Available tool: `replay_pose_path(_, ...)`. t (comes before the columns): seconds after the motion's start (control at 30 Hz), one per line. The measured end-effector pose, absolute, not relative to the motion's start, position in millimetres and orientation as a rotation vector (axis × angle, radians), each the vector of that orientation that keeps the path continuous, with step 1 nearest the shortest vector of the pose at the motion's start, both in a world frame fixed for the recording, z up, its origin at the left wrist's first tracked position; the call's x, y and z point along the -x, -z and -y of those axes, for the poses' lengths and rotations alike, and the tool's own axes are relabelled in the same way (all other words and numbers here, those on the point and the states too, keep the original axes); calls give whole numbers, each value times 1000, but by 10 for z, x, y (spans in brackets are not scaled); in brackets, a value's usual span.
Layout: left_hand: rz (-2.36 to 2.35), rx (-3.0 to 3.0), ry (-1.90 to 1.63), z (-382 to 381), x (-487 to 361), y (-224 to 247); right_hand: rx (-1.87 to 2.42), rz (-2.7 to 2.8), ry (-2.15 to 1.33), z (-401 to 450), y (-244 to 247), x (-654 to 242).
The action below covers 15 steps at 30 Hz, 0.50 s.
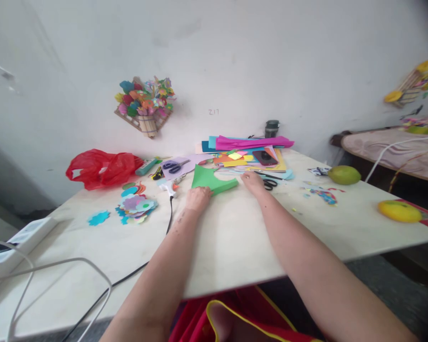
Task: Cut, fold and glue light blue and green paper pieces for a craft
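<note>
A green paper sheet (207, 177) with a curved notch cut out of it lies on the white table (231, 242). My left hand (199, 197) is closed on the sheet's lower left edge. To the right of the sheet, my right hand (251, 183) has its fingers curled in a pinch near the paper's right tip; whatever is between them is too small to name. Black-handled scissors (270, 184) lie just beside my right hand, partly hidden by it. A white glue gun (169, 188) with a black cord rests left of the sheet.
Paper flowers (137, 205), a red plastic bag (105, 168) and dark scissors (174, 166) are on the left. Coloured sheets (253, 142) and a phone (265, 157) lie behind. On the right are a green fruit (344, 175), a yellow fruit (399, 211) and scraps. A power strip (24, 237) sits far left.
</note>
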<state>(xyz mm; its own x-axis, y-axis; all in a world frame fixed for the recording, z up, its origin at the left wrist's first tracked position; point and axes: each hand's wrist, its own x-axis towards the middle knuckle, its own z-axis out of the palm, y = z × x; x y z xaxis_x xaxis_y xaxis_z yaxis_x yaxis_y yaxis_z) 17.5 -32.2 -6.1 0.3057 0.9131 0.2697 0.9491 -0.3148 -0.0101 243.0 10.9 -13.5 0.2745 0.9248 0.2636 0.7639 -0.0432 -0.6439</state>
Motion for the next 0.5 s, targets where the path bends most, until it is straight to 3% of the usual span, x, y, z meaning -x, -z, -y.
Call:
replay_pose_path(0.17, 1756, 2356, 338, 290, -243, 96, 1372, 1983, -110, 59, 14, -2214)
replay_pose_path(0.3, 1770, 2355, 407, 280, -288, 110, 1381, 2309, 19, 165, -63, -2061)
replay_pose_path(0.5, 1932, 2262, 1254, 201, -198, 85, 1654, 2436, 166, 158, -51, -2053)
